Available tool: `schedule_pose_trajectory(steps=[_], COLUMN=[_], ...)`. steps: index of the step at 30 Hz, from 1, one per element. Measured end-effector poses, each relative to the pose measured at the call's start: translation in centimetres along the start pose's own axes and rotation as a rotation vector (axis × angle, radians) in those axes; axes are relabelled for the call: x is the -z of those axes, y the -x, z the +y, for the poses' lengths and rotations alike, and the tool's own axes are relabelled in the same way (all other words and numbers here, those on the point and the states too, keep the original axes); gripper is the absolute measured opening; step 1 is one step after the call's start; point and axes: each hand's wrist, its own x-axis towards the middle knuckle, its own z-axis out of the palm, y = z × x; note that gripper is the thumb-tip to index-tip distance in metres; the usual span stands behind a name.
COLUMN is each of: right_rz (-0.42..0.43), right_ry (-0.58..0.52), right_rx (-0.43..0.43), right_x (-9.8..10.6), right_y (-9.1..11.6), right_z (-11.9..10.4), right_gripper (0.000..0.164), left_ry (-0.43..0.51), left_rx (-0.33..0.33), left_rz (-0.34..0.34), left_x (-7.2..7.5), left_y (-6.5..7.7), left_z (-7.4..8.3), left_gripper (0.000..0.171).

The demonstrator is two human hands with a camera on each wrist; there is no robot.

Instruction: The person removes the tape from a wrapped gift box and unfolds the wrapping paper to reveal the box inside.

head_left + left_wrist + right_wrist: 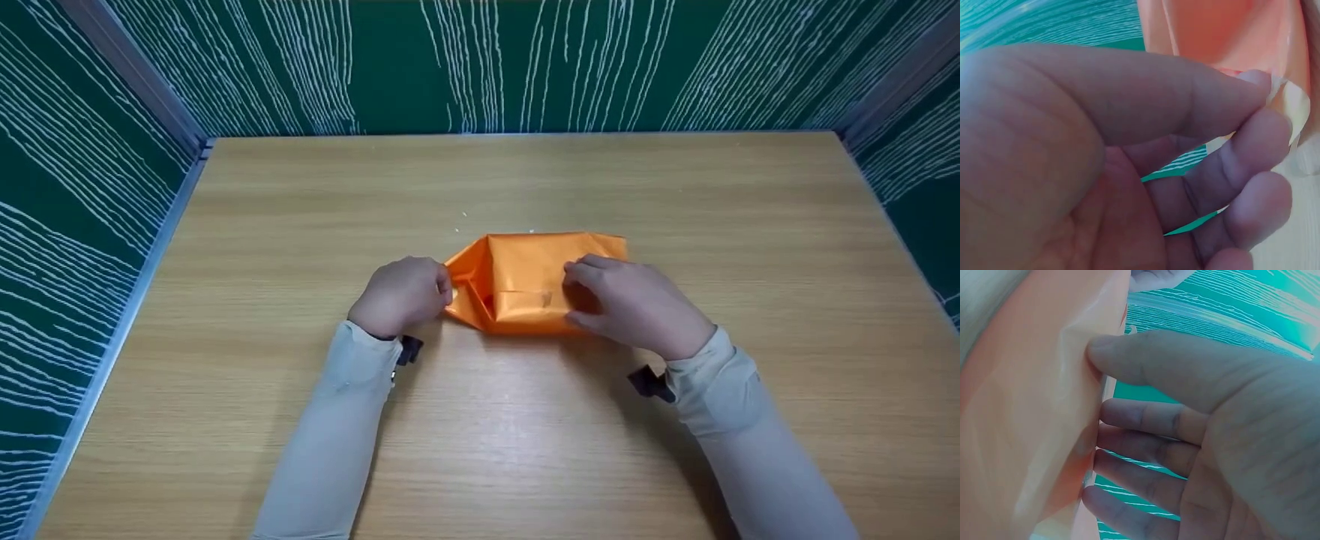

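A box-shaped parcel in shiny orange wrapping paper (532,262) lies on the table in the middle of the head view. Its left end is folded into a tapering flap (466,289). My left hand (401,296) pinches the tip of that flap between thumb and index finger; the left wrist view shows the paper's pale underside (1296,107) curling out past the fingertips. On the parcel's right part rests my right hand (637,304), its fairly straight fingers touching the top and the thumb at the near side. A seam with a small piece of tape (547,298) crosses the top.
The parcel and both forearms are over a light wooden table (510,450). A few tiny white scraps (460,223) lie just beyond the parcel. Green panels with white streaks (397,67) border the table at the back and both sides.
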Motion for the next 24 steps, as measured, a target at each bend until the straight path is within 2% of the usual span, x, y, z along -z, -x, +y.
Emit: schedule_pose_trajectory(steps=[8, 12, 16, 18, 20, 22, 24], right_rz=[-0.012, -0.013, 0.001, 0.014, 0.024, 0.024, 0.014], right_ry=[0.005, 0.0, 0.004, 0.009, 0.018, 0.016, 0.008], right_rx=[-0.019, -0.018, 0.004, 0.018, 0.03, 0.026, 0.012], right_x=[0.1, 0.1, 0.0, -0.1, -0.1, 0.0, 0.0], right_y=[0.1, 0.0, 0.0, 0.0, 0.0, 0.0, 0.0], right_z=[-0.1, -0.1, -0.1, -0.1, 0.0, 0.0, -0.1], right_gripper=[0.061, 0.062, 0.06, 0.058, 0.056, 0.056, 0.057], left_ry=[0.009, -0.033, -0.084, -0.091, -0.076, -0.023, 0.016], left_rx=[0.048, 0.048, 0.084, 0.096, 0.071, 0.011, -0.087], left_rz=[-0.038, -0.044, -0.06, -0.007, 0.107, 0.226, 0.309], left_x=[-0.1, -0.4, -0.2, 0.1, 0.3, 0.3, 0.0], left_y=[-0.3, -0.7, -0.8, -0.7, -0.5, -0.3, -0.3], left_z=[-0.6, -1.3, -1.7, -1.4, -0.8, 0.3, 1.4], left_gripper=[0.018, 0.024, 0.024, 0.023, 0.021, 0.017, 0.023])
